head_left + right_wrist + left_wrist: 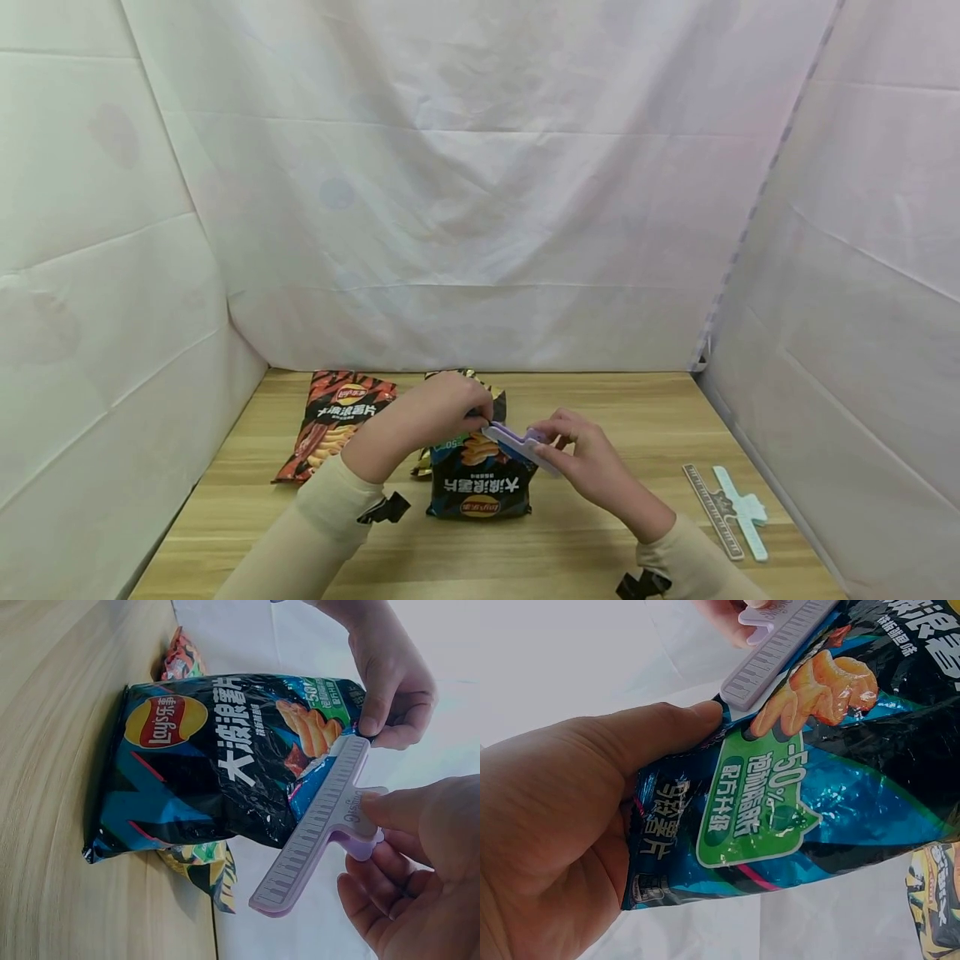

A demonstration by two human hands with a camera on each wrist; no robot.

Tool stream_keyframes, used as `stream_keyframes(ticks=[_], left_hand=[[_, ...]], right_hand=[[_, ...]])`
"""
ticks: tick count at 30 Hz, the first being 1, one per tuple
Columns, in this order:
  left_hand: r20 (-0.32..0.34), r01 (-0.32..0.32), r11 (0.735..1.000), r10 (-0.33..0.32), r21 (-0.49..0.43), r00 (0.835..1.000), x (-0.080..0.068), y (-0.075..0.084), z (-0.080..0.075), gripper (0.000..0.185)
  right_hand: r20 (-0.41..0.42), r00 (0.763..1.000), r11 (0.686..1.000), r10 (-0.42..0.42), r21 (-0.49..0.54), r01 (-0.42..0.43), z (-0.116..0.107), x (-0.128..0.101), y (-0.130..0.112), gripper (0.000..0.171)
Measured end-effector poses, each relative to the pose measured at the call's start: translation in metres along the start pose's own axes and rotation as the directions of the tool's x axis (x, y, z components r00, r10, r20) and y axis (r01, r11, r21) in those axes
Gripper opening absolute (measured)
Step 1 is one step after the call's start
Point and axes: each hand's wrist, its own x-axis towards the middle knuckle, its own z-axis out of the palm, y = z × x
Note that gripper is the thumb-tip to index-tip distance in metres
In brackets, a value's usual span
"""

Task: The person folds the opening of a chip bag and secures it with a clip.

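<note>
A black and blue potato chip bag stands upright on the table, its printing upside down in the head view. My left hand pinches the bag's top edge near one corner, thumb on the printed front. With thumb and fingers, my right hand pinches the handle of a lilac bag clip with piano-key markings. The clip's long bar lies slantwise along the bag's top edge, one end close to my left thumb, the other sticking out past the bag. Whether the clip's jaws are fully closed I cannot tell.
To the left lies a red and black chip bag. A yellow and black chip bag is partly hidden behind the blue one. A grey-brown clip and a mint clip lie at the table's right. White cloth hangs around.
</note>
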Motion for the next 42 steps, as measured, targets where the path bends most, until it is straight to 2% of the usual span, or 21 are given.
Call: stream_keyframes(ticks=[9,19,31,42], left_hand=[[-0.001,0.031,0.999,-0.031,-0.038,1.0,-0.003,-0.001,-0.001,0.007],[-0.062,0.037,0.995,-0.043,-0.091,0.997,-0.015,-0.012,-0.004,0.011],[-0.134,0.02,0.99,-0.039,-0.14,0.99,-0.029,-0.027,-0.004,0.006],[-0.138,-0.011,0.988,-0.01,-0.155,0.99,-0.031,-0.028,-0.007,0.005]], right_hand=[[0.01,1.0,1.0,0.0,0.026,-0.001,-0.001,0.0,0.005,0.021],[0.019,1.0,0.999,-0.004,0.044,0.003,-0.001,0.001,0.009,0.02],[0.033,0.999,0.999,-0.006,0.052,0.005,0.0,0.001,0.012,0.018],[0.026,1.0,0.998,-0.003,0.06,0.002,0.001,0.0,0.012,0.016]])
